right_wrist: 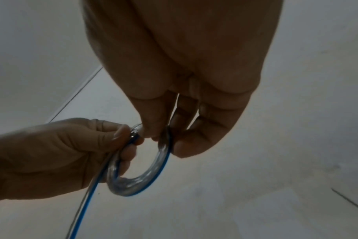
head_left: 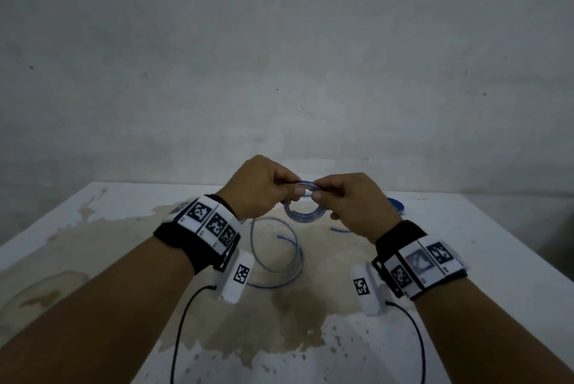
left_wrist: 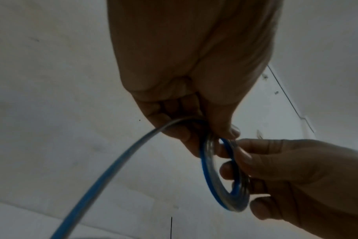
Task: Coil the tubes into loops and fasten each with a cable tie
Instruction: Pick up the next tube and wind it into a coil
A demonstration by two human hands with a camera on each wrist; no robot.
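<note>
Pinching the coiled tube [head_left: 306,211] between both sets of fingers, left hand [head_left: 261,188] and right hand [head_left: 357,202], mid-frame above the bench [head_left: 93,244].

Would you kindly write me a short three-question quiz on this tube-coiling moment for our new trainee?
1. True or false: the coil lies flat on the table.
2. Which hands pinch the coil? A) left hand only B) right hand only C) both
3. Fill in: the uncoiled tail of the tube trails down to the ____.

Key
1. False: it is held up above the table.
2. C: each hand pinches the upper part of the coil, one on each side.
3. Table, where it lies in a loose curve below the hands. No cable tie shows on the coil yet.
</note>
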